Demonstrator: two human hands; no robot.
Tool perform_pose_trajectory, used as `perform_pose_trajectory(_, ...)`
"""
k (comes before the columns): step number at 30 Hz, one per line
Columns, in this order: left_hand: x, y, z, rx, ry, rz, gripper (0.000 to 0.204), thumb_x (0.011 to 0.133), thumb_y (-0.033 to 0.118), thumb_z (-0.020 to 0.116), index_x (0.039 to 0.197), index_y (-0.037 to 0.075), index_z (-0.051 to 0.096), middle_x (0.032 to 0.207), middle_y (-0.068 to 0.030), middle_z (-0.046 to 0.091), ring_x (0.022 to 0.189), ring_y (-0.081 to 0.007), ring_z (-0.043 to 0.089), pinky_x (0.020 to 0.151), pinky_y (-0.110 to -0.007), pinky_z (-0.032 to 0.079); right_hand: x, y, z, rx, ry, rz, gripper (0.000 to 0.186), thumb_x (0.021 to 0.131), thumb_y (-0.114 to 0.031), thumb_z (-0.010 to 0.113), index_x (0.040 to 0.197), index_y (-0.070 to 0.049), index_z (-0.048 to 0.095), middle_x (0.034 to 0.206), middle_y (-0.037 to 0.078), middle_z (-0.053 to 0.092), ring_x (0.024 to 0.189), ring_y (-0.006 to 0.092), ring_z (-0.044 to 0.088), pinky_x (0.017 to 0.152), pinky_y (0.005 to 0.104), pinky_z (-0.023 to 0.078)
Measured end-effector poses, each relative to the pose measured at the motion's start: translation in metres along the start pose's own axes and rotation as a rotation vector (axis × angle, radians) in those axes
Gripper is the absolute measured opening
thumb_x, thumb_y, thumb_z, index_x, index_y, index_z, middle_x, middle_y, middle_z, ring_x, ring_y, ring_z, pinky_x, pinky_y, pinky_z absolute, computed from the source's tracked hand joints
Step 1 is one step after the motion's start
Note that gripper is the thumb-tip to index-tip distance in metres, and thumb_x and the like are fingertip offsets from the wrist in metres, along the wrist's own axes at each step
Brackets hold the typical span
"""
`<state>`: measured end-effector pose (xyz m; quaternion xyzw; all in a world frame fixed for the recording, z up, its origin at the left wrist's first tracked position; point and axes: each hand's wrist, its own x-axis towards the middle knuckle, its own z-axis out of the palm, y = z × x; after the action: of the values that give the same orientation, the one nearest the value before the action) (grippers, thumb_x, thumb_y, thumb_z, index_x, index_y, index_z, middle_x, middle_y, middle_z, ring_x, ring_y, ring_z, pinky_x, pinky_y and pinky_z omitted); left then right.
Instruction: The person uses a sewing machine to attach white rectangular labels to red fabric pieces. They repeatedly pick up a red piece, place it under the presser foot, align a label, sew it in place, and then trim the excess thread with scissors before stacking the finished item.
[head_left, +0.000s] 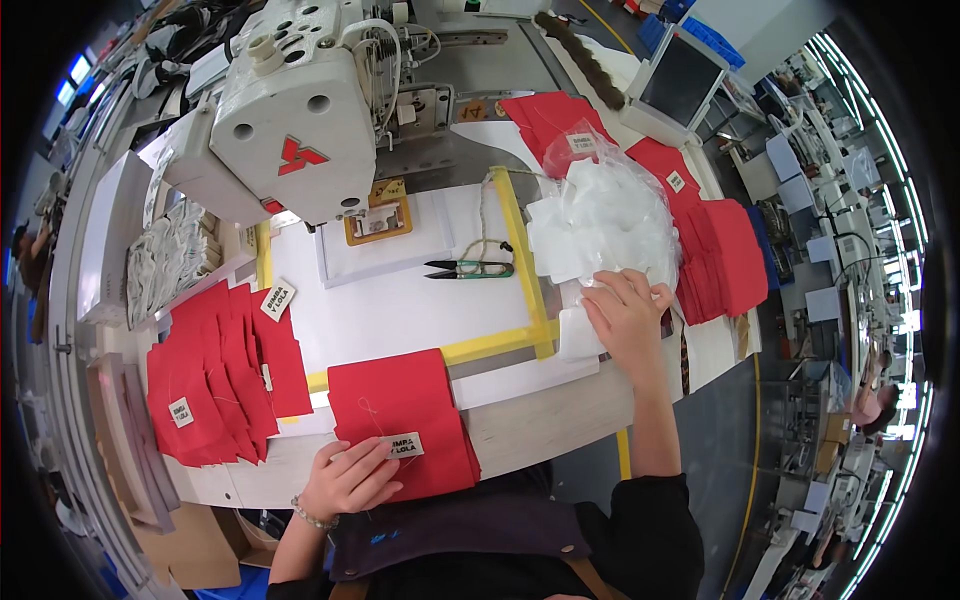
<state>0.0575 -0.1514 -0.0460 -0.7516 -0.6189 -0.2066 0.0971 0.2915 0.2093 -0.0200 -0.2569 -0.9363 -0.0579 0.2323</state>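
Close to the table's front edge lies a stack of red fabric pieces [400, 390]. A white printed label [405, 445] with loose thread lies on its top piece. My left hand [350, 478] rests on this stack, fingers loosely bent, their tips covering the label's left end. To the right, my right hand [630, 310] reaches to a heap of thin white sheets [600, 215] in clear plastic. Its thumb and fingertips close on the heap's near edge, apparently on a white sheet; the exact grip is partly hidden. Another white piece [580, 335] lies beside the thumb.
A white sewing machine [295, 120] stands behind the work area, with a clear plate [385, 240] at its needle. Thread snips [470, 269] lie inside a yellow tape frame [490, 345]. More red pieces are piled left [205, 385] and right [725, 255]. A box of labels [175, 255] sits left.
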Motion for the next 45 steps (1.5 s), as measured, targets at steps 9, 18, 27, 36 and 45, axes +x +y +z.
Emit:
perform_pose_trajectory(9, 0.15, -0.013, 0.006, -0.039, 0.083, 0.059, 0.021, 0.079, 0.01, 0.062, 0.099, 0.009, 0.067, 0.11, -0.0029, 0.065, 0.107, -0.0175, 0.06, 0.09, -0.034, 0.044, -0.043, -0.007, 0.008, 0.09, 0.302, 0.25, 0.015, 0.076, -0.008, 0.075, 0.081, -0.011, 0.061, 0.093, -0.001, 0.064, 0.089, 0.0181, 0.057, 0.084, 0.0361, 0.028)
perform_pose_trajectory(18, 0.279, -0.077, 0.115, -0.373, -0.115, -0.069, 0.027, 0.081, 0.012, 0.07, 0.107, 0.009, 0.069, 0.094, -0.0047, 0.062, 0.096, -0.025, 0.059, 0.09, -0.036, 0.041, -0.052, 0.0, 0.029, 0.181, 0.436, 0.249, 0.015, 0.075, -0.01, 0.075, 0.078, -0.014, 0.061, 0.086, -0.003, 0.063, 0.08, 0.017, 0.056, 0.081, 0.0358, 0.028)
perform_pose_trajectory(27, 0.306, -0.067, 0.138, -0.434, -0.168, -0.161, 0.042, 0.075, 0.017, 0.076, 0.115, 0.007, 0.068, 0.103, -0.0072, 0.062, 0.104, -0.0247, 0.056, 0.096, -0.039, 0.037, -0.054, 0.004, 0.027, 0.191, 0.444, 0.274, 0.016, 0.074, -0.009, 0.075, 0.077, -0.014, 0.06, 0.085, -0.002, 0.063, 0.078, 0.0162, 0.056, 0.081, 0.0352, 0.028)
perform_pose_trajectory(36, 0.3, -0.067, 0.139, -0.399, -0.082, -0.103, 0.029, 0.074, 0.015, 0.075, 0.101, 0.007, 0.07, 0.098, -0.0058, 0.065, 0.099, -0.0246, 0.058, 0.092, -0.037, 0.041, -0.051, 0.001, 0.025, 0.227, 0.439, 0.272, 0.015, 0.073, -0.008, 0.075, 0.078, -0.013, 0.061, 0.086, -0.002, 0.064, 0.079, 0.0166, 0.057, 0.082, 0.0352, 0.029)
perform_pose_trajectory(45, 0.305, -0.07, 0.104, -0.473, -0.005, -0.162, 0.009, 0.079, 0.011, 0.074, 0.083, 0.005, 0.07, 0.089, -0.0046, 0.066, 0.085, -0.0228, 0.062, 0.082, -0.036, 0.048, -0.055, 0.007, 0.032, 0.206, 0.495, 0.302, 0.011, 0.075, -0.008, 0.073, 0.079, -0.012, 0.063, 0.086, 0.0, 0.065, 0.081, 0.0185, 0.057, 0.084, 0.0351, 0.029)
